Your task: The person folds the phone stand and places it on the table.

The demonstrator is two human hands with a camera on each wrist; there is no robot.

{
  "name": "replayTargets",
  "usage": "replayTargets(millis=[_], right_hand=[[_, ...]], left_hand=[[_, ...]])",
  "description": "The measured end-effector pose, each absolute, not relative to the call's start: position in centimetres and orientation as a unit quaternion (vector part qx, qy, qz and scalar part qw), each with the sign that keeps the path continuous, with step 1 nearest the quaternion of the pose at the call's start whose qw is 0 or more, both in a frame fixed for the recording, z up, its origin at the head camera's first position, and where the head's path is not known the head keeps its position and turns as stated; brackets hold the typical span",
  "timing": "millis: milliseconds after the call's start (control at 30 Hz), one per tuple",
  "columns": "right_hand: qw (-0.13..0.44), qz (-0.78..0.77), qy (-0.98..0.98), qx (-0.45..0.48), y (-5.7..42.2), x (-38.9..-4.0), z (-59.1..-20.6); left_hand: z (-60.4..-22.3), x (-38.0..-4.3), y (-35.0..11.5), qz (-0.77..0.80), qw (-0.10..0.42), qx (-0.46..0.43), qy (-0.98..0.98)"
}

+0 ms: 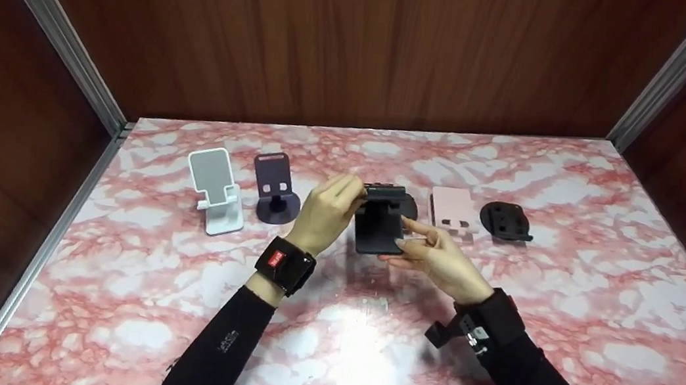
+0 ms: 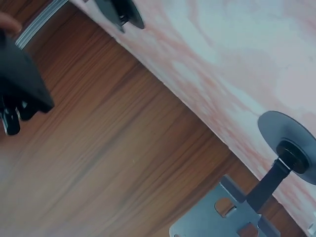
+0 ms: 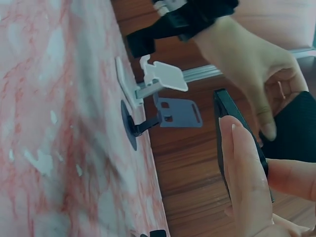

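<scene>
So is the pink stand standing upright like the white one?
No, the pink stand lies folded flat on the table, while the white stand stands opened up.

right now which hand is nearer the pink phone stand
Right. The right hand sits just in front of the pink phone stand, holding the black stand. The left hand grips that stand's far side, farther away.
</scene>
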State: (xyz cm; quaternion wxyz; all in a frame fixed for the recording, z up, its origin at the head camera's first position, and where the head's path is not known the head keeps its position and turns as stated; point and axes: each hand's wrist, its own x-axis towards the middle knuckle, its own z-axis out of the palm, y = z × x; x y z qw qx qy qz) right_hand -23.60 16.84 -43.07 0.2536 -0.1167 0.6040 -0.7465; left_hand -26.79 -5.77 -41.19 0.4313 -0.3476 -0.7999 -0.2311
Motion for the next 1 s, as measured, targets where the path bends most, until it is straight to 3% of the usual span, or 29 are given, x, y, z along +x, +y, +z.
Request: replayTargets(millis=[333,733,1000], right_hand=[[0.305,-0.762,0.562,-0.102,16.7,-23.7,-42.8],[0.326,-0.746,0.574,-0.089,16.6,-23.5,-42.9],[0.348,-0.753,0.551,-0.093,16.0,-23.4,-43.1]], left_hand=[[-42.4,-27.0,-6.3,-0.171,0.450,-0.369,-0.795],[-42.7,-26.6,-6.6,-0.152,0.461,-0.396,-0.780],[-43.1,-26.4,-7.4,-0.241,0.406,-0.398,-0.787]])
